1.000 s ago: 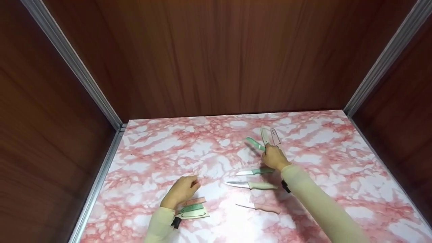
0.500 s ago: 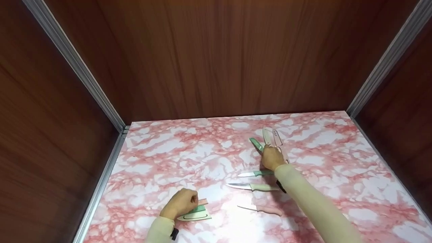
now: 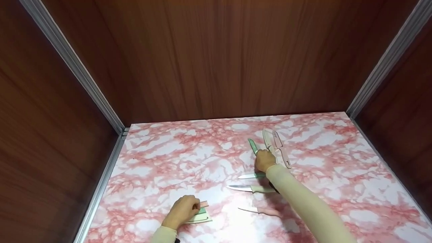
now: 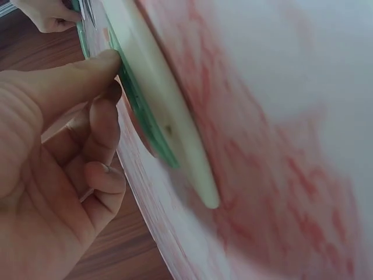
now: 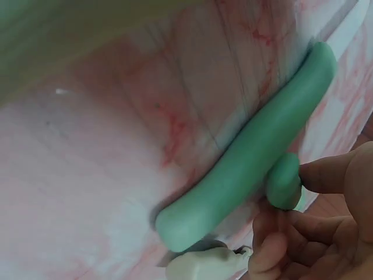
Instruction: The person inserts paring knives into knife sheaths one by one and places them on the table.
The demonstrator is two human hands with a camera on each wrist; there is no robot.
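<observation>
In the head view, my right hand grips the handle of a green sheathed knife; in the right wrist view, that handle's end sits between thumb and fingers. Below this hand lies a bare green-handled knife, its handle partly covered. My left hand is over a fanned group of knife sheaths. In the left wrist view, its thumb and index finger pinch the edge of the green sheath, beside the cream sheath. An orange-pink sheath shows past the fingertips.
A bare cream-handled knife and a bare pink-handled knife lie between the hands, blades leftward. Behind the right hand lie a cream sheathed knife and a pink sheathed knife. Brown panels enclose the marbled table.
My right hand has drawn slightly left and nearer, turning the green sheathed knife more upright in view and uncovering the pink sheathed knife's handle. My left hand has lowered onto the sheaths.
</observation>
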